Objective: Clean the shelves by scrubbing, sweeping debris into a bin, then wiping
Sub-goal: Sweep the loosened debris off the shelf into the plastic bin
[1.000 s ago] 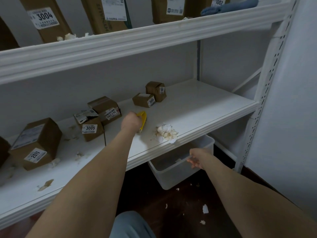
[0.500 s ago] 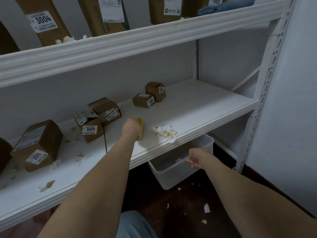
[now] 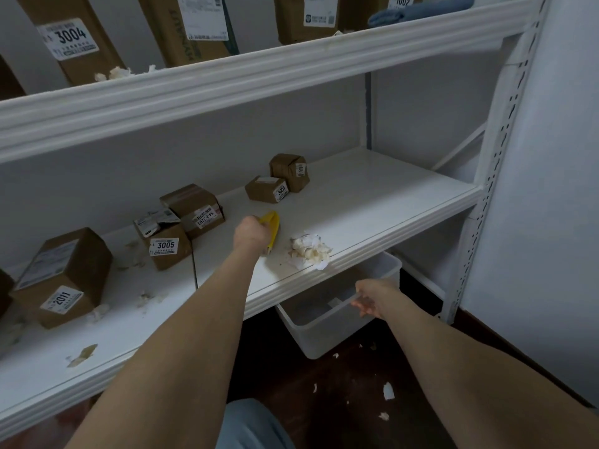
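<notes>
Shelf board (image 3: 389,196): white painted, smooth, faint sheen. Upright post (image 3: 496,163): white painted metal, perforated. Brush (image 3: 274,223): yellow plastic, smooth, slightly glossy. Debris pile (image 3: 309,251): crumpled off-white paper, rough, matt. Bin (image 3: 327,338): translucent plastic, smooth, frosted look. Box 3005 (image 3: 168,251): brown cardboard, matt; white paper label. Box 2011 (image 3: 64,277): same cardboard, paper label. Cloth (image 3: 418,9) on upper shelf: blue fabric, soft, matt. Floor (image 3: 340,393): dark wood, glossy.

Your left hand (image 3: 252,234) covers most of the yellow brush (image 3: 274,225), so you cannot see its bristles. The shelf (image 3: 389,236) hides the far half of the bin (image 3: 324,335). The top edge cuts off the upper boxes (image 3: 94,68), and their labels' fine print is unreadable
</notes>
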